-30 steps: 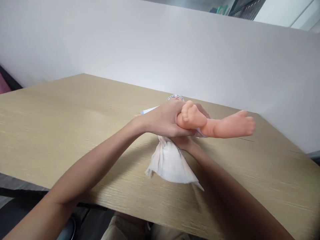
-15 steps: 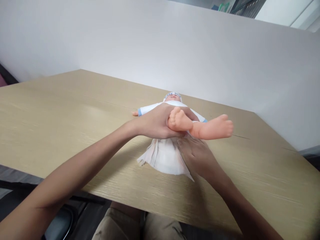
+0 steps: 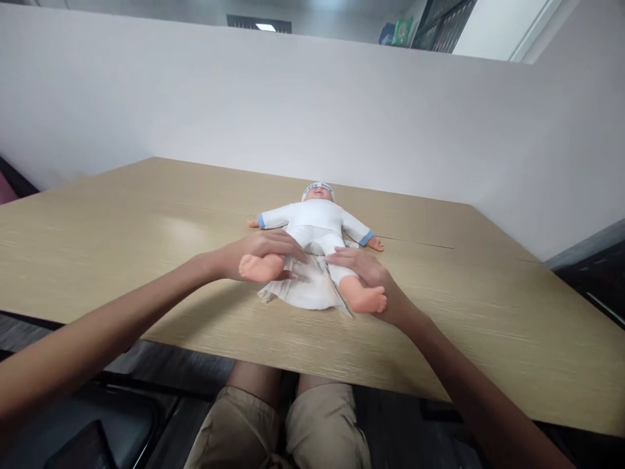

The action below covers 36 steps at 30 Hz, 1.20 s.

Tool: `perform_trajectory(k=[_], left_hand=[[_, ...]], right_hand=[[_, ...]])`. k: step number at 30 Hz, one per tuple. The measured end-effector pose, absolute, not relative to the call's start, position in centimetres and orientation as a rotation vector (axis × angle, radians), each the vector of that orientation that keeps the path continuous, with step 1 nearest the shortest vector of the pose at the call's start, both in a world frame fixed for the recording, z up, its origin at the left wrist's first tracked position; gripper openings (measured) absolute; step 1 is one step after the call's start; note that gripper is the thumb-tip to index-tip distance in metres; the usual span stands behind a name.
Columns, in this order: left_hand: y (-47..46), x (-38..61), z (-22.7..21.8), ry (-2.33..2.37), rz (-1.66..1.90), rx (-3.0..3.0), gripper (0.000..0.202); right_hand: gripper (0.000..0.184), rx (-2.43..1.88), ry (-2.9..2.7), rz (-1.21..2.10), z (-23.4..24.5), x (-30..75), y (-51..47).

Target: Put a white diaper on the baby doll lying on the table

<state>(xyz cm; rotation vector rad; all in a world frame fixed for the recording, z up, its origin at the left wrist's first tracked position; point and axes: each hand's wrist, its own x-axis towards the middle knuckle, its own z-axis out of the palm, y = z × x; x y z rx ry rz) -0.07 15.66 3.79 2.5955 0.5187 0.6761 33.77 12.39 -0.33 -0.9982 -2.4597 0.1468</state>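
A baby doll point(image 3: 317, 213) in white clothes with blue cuffs lies on its back, head away from me and legs parted toward me. My left hand point(image 3: 258, 251) is closed round the doll's leg on the left, its thumb showing below and one bare foot sticking out in front. Over the thigh of the other leg lie the fingers of my right hand point(image 3: 368, 267), gripping it from the outer side; that lower leg and foot point toward me. Under the doll's bottom, a white diaper point(image 3: 307, 296) is spread on the table, its upper part hidden beneath the doll.
The wooden table point(image 3: 195, 195) reaches back to a pale partition wall point(image 3: 293, 98). A thin seam runs across the tabletop. Below its front edge are my knees in beige shorts point(image 3: 244, 423) and a dark chair point(image 3: 97, 423) at the left.
The doll's legs, held up together in my left hand before, are now lowered and apart. My right hand has moved from the diaper to the right-side leg. The view has tilted and shifted.
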Motion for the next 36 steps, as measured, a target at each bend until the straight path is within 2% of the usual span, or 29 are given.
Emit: perform_trajectory(k=[4, 8, 12, 17, 21, 24, 25, 26, 28, 30, 32, 36], left_hand=[[16.0, -3.5, 1.9, 0.431, 0.48, 2.688, 0.048], [16.1, -4.6, -0.5, 0.448, 0.393, 2.719, 0.057], [15.9, -4.4, -1.9, 0.476, 0.385, 2.711, 0.06], [15.9, -4.3, -2.2, 0.505, 0.338, 2.675, 0.068], [15.7, -4.3, -1.5, 0.507, 0.341, 2.665, 0.062], [14.9, -3.8, -0.7, 0.595, 0.342, 2.646, 0.055], [14.6, -3.5, -0.6, 0.642, 0.34, 2.64, 0.049], [14.2, -3.1, -0.6, 0.697, 0.346, 2.636, 0.045], [13.4, -2.3, -0.9, 0.815, 0.393, 2.635, 0.049], [12.9, -1.5, -1.6, 0.892, 0.446, 2.662, 0.052], [12.8, -0.8, -2.3, 0.904, 0.468, 2.711, 0.036], [13.5, -0.3, -2.1, 0.968, 0.505, 2.696, 0.012]], right_hand=[[0.048, -0.719, -2.575, 0.117, -2.4, 35.9, 12.8], [0.059, -0.777, -2.6, 0.045, -4.2, 36.2, 13.3], [0.07, -0.765, -2.644, 0.003, -4.0, 36.0, 13.2], [0.064, -0.8, -2.655, 0.15, -2.7, 36.3, 13.0], [0.06, -0.848, -2.605, 0.173, -2.1, 36.5, 12.6], [0.043, -0.905, -2.627, 0.05, -2.1, 35.4, 11.6], [0.043, -0.928, -2.637, -0.002, -2.3, 34.9, 11.2], [0.049, -0.956, -2.643, -0.052, -2.5, 34.3, 10.6], [0.067, -1.032, -2.64, -0.123, -3.1, 33.1, 9.7], [0.068, -1.12, -2.626, -0.149, -3.8, 32.1, 9.0], [0.057, -1.194, -2.598, -0.169, -4.3, 31.5, 8.7], [0.049, -1.196, -2.536, -0.154, -4.1, 31.5, 9.4]])
